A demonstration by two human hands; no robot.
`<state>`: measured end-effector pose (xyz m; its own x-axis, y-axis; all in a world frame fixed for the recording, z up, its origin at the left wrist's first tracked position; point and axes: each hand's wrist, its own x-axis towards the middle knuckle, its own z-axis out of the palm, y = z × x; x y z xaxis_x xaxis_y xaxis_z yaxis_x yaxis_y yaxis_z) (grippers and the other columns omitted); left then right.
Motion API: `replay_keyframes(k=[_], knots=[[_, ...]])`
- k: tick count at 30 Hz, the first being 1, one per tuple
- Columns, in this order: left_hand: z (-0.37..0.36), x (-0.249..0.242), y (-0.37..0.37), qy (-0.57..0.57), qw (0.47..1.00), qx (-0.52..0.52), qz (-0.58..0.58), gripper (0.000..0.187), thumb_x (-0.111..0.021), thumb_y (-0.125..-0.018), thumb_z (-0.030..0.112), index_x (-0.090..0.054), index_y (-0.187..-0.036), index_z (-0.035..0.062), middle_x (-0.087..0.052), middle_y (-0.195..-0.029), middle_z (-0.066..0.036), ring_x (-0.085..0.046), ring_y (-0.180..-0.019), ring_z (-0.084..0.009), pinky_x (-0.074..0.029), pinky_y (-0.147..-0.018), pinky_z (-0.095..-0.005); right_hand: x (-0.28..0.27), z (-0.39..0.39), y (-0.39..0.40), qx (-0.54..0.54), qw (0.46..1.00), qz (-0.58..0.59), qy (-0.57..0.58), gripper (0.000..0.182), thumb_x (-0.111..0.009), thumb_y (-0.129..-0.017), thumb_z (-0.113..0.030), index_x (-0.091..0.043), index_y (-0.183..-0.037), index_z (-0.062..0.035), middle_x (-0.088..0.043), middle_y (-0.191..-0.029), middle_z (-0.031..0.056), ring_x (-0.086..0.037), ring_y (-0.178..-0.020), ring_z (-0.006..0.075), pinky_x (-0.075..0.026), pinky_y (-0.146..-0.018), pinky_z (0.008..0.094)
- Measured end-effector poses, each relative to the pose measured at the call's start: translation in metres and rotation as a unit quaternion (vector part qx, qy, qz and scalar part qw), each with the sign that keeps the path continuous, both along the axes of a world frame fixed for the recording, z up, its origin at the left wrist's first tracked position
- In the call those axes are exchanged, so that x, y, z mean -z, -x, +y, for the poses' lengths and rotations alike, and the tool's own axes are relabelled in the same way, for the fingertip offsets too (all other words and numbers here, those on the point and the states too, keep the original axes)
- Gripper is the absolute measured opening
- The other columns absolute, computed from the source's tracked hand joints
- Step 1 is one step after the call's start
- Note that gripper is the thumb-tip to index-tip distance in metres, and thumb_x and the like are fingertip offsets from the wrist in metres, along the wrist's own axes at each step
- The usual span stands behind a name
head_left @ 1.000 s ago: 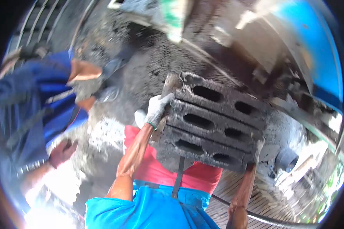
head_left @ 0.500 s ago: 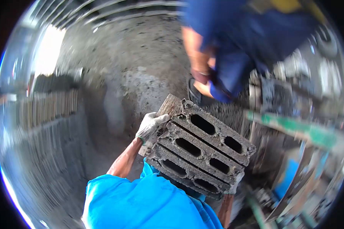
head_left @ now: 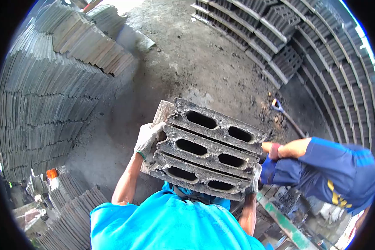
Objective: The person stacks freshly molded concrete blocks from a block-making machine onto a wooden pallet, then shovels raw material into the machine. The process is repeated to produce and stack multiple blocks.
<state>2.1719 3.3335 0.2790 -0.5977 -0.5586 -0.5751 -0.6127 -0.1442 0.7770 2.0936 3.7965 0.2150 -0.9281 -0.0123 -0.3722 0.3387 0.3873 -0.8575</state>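
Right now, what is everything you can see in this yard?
hollow concrete blocks: three, dark grey, side by side on a board, carried at chest height
wooden board: one, brown, under the blocks, its end showing at the left
stacked boards: many, grey, piled at the left
rows of blocks: many, grey, laid out on the ground at the upper right
shovel: one, blue at the handle joint, lying on the ground right of the blocks
co-worker: one, blue clothing, bent over at the right
left hand: white glove, fingers gripping the board's left end
right hand: gloved, holding the right end
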Motion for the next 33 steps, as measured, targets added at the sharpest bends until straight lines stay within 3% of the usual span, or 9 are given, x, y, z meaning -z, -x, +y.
replay_keyframes(k=[13, 16, 19, 21, 22, 24, 26, 28, 33], knots=[[-0.264, 0.0, 0.192, 0.015, 0.992, -0.125, 0.025, 0.033, -0.073, -0.086, 0.035, -0.066, -0.078, 0.0041, -0.058, -0.065, 0.002, -0.048, -0.054, -0.0057, -0.038, -0.048, -0.0252, 0.029, -0.29, 0.329, -0.201, 0.969, 0.098, -0.102, 0.023, -0.062, -0.086, -0.022, -0.07, -0.095, -0.0024, -0.067, -0.074, 0.0022, -0.056, -0.063, 0.0081, -0.047, -0.056, 0.0305], [-0.332, -0.006, 0.234, -0.035, 0.98, -0.188, 0.053, 0.031, -0.075, -0.085, 0.033, -0.066, -0.08, 0.0038, -0.058, -0.067, 0.003, -0.048, -0.057, -0.0054, -0.039, -0.051, -0.0254, 0.02, -0.385, 0.417, -0.225, 0.952, 0.02, -0.204, 0.024, -0.066, -0.086, -0.023, -0.07, -0.093, -0.0009, -0.069, -0.076, 0.002, -0.056, -0.065, 0.0081, -0.048, -0.059, 0.0333], [-0.398, -0.019, 0.276, -0.021, 0.971, -0.233, 0.047, 0.03, -0.075, -0.085, 0.033, -0.067, -0.082, 0.0038, -0.059, -0.069, 0.003, -0.049, -0.059, -0.0053, -0.039, -0.052, -0.0253, 0.001, -0.484, 0.477, -0.204, 0.967, 0.043, -0.148, 0.026, -0.055, -0.086, -0.019, -0.069, -0.091, 0.0026, -0.069, -0.075, 0.0132, -0.062, -0.067, 0.018, -0.048, -0.061, 0.0374], [-0.458, -0.029, 0.313, -0.005, 0.97, -0.237, 0.043, 0.029, -0.075, -0.085, 0.032, -0.068, -0.082, 0.0036, -0.06, -0.071, 0.003, -0.05, -0.06, -0.0056, -0.039, -0.053, -0.0256, -0.005, -0.555, 0.531, -0.287, 0.943, 0.095, -0.141, 0.024, -0.055, -0.085, -0.017, -0.069, -0.088, 0.0025, -0.068, -0.072, 0.0121, -0.06, -0.064, 0.0161, -0.048, -0.06, 0.0362], [-0.489, -0.033, 0.334, -0.015, 0.965, -0.252, 0.076, 0.03, -0.075, -0.084, 0.032, -0.067, -0.081, 0.0036, -0.06, -0.07, 0.003, -0.05, -0.06, -0.0056, -0.039, -0.053, -0.0256, -0.01, -0.599, 0.547, -0.216, 0.972, 0.095, -0.01, 0.022, -0.056, -0.085, -0.016, -0.068, -0.086, 0.0019, -0.066, -0.07, 0.0109, -0.056, -0.062, 0.0153, -0.048, -0.06, 0.0357], [-0.545, -0.053, 0.377, 0.005, 0.961, -0.262, 0.085, 0.032, -0.074, -0.084, 0.034, -0.066, -0.079, 0.0035, -0.059, -0.069, 0.003, -0.049, -0.059, -0.0054, -0.038, -0.053, -0.0255, -0.025, -0.679, 0.589, -0.204, 0.976, 0.068, 0.034, 0.024, -0.059, -0.087, -0.02, -0.066, -0.083, 0.0024, -0.065, -0.069, 0.0107, -0.054, -0.061, 0.0153, -0.047, -0.059, 0.0365], [-0.611, -0.048, 0.411, 0.025, 0.968, -0.246, 0.041, 0.033, -0.074, -0.084, 0.035, -0.067, -0.079, 0.0033, -0.059, -0.068, 0.003, -0.049, -0.059, -0.0054, -0.038, -0.053, -0.0256, -0.053, -0.743, 0.628, -0.228, 0.968, 0.11, 0.001, 0.028, -0.059, -0.088, -0.024, -0.066, -0.085, 0.0032, -0.066, -0.072, 0.0125, -0.055, -0.062, 0.0163, -0.047, -0.06, 0.0375], [-0.672, -0.057, 0.452, 0.012, 0.966, -0.253, 0.056, 0.033, -0.074, -0.084, 0.035, -0.067, -0.079, 0.0029, -0.059, -0.068, 0.003, -0.048, -0.059, -0.0054, -0.039, -0.053, -0.0259, -0.051, -0.791, 0.684, -0.305, 0.946, 0.068, -0.09, 0.02, -0.054, -0.096, -0.018, -0.066, -0.094, -0.002, -0.062, -0.081, -0.0023, -0.049, -0.071, 0.0092, -0.045, -0.062, 0.03], [-0.787, -0.063, 0.557, -0.001, 0.963, -0.261, 0.064, 0.032, -0.074, -0.085, 0.034, -0.067, -0.081, 0.0022, -0.058, -0.069, 0.004, -0.048, -0.061, -0.0056, -0.039, -0.054, -0.0262, -0.049, -0.893, 0.794, -0.31, 0.937, 0.103, -0.122, 0.022, -0.057, -0.094, -0.021, -0.067, -0.095, -0.0018, -0.064, -0.082, 0.0034, -0.054, -0.072, 0.0126, -0.047, -0.064, 0.0325]])
